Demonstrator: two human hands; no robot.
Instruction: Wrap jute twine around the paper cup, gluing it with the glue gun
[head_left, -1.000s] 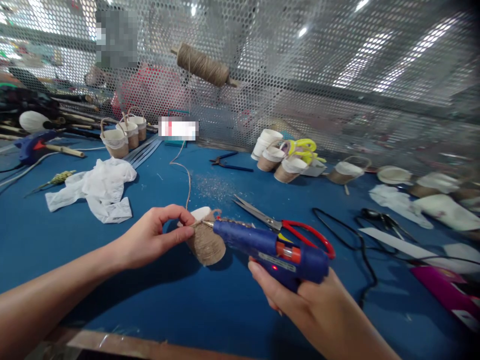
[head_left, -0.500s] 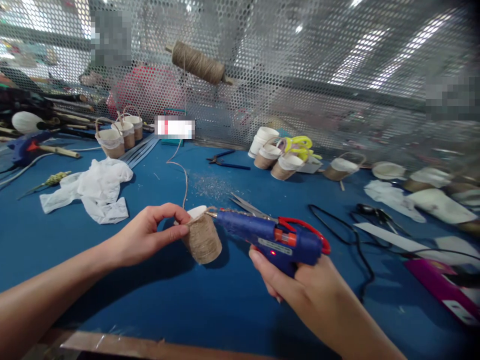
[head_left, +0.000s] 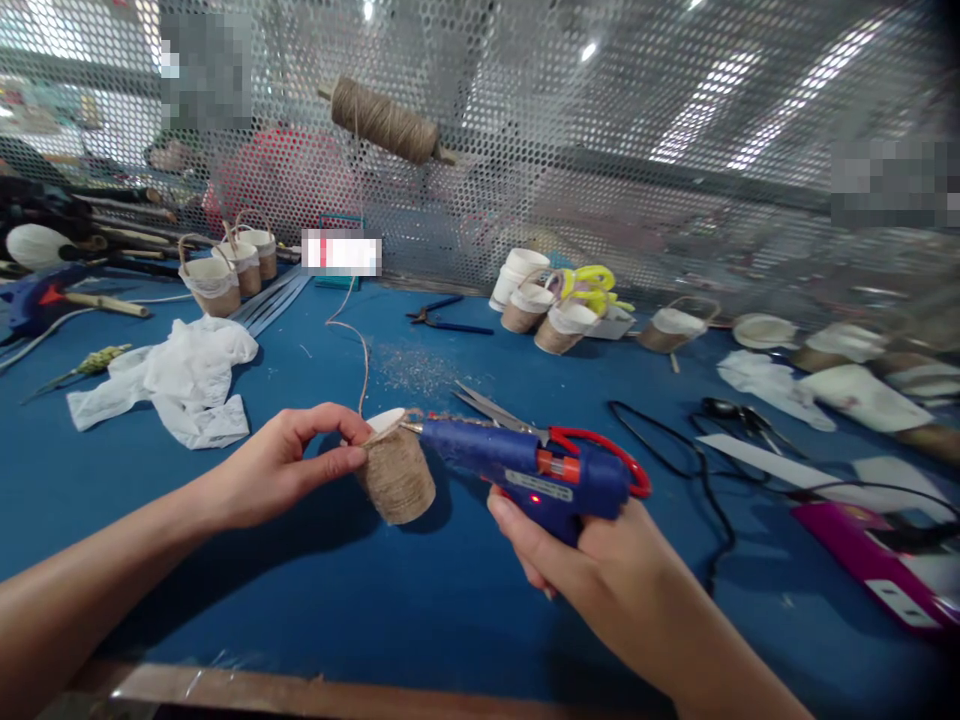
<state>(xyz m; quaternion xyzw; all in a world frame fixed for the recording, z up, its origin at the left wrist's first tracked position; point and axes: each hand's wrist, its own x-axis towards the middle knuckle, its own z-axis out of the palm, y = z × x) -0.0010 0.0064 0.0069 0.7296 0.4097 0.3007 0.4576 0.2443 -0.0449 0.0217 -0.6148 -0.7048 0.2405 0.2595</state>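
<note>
My left hand (head_left: 311,460) pinches the rim of a small white cup wrapped in brown twine (head_left: 397,475), tilted just above the blue table. My right hand (head_left: 577,560) is closed around the grip of a blue hot glue gun (head_left: 517,460), whose small red light is lit. The gun's metal nozzle meets the twine at the cup's upper edge. A strand of twine (head_left: 365,365) runs from the cup toward the back. Red-handled scissors (head_left: 495,408) lie behind the gun, which partly hides them.
A twine spool (head_left: 386,120) hangs on the perforated metal screen (head_left: 525,200). Pliers (head_left: 450,320), lace-trimmed little baskets (head_left: 212,288), white lace fabric (head_left: 187,370) and a second glue gun (head_left: 37,300) lie about. At right are a black cable (head_left: 697,480) and a purple power strip (head_left: 870,570).
The whole view has shifted slightly, with everything a little further left. Both hands keep their grips, and the nozzle stays at the cup's rim.
</note>
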